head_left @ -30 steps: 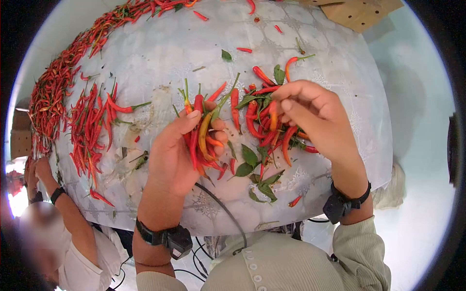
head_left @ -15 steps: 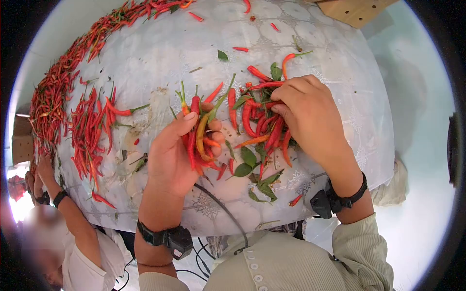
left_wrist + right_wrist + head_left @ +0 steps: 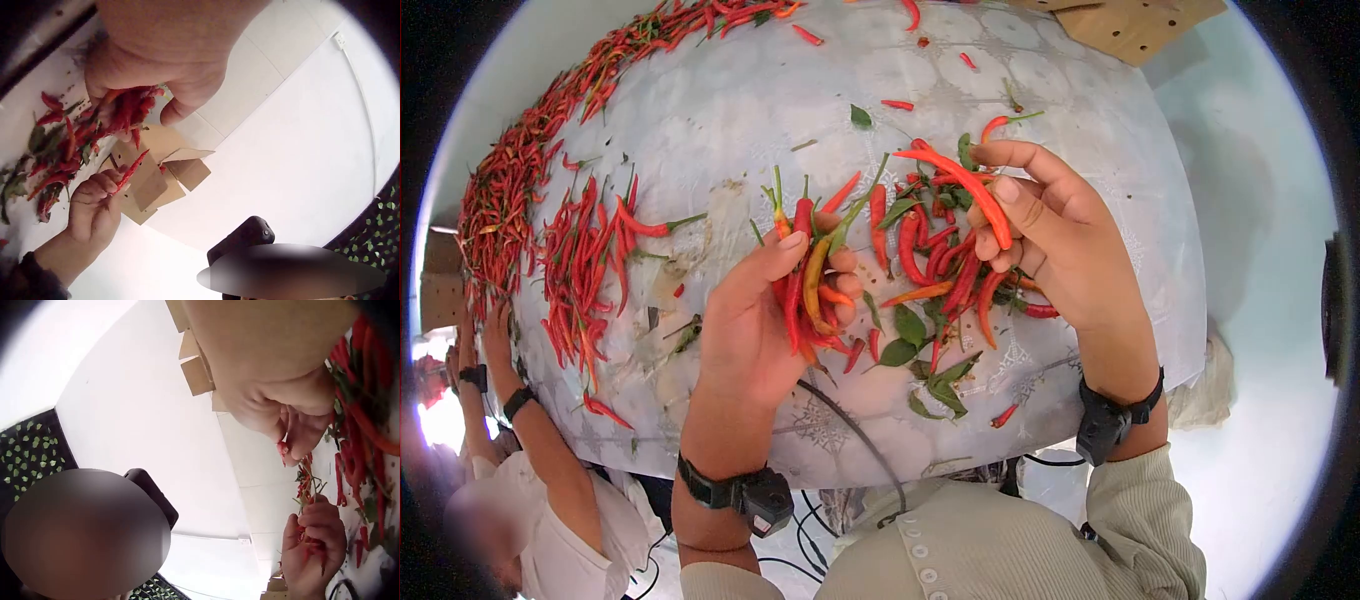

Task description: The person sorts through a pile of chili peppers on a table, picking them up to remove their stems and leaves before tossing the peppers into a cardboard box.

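Note:
My left hand [image 3: 755, 310] grips a small bunch of chili peppers [image 3: 802, 280], red, orange and yellowish, their green stems sticking up past the thumb. Between the thumb and fingers of my right hand [image 3: 1065, 235] is a single red chili pepper [image 3: 965, 185], its tip aimed to the upper left; the right wrist view shows its end [image 3: 282, 450] at the fingertips. Below and left of that hand lies a loose heap of red and orange chilies [image 3: 940, 255] mixed with green leaves [image 3: 910, 322], partly hidden behind the right hand.
Left of my left hand lies a pile of red chilies [image 3: 585, 265]. A long heap of chilies [image 3: 510, 200] follows the table's far left edge, near another person's arms [image 3: 540, 425]. A cardboard box [image 3: 1140, 25] stands at the back right. A grey cable [image 3: 855, 425] crosses the front edge.
My right hand dipped into the heap, then rose and turned with a red chili pepper in its fingers. My left hand keeps its bunch almost in place.

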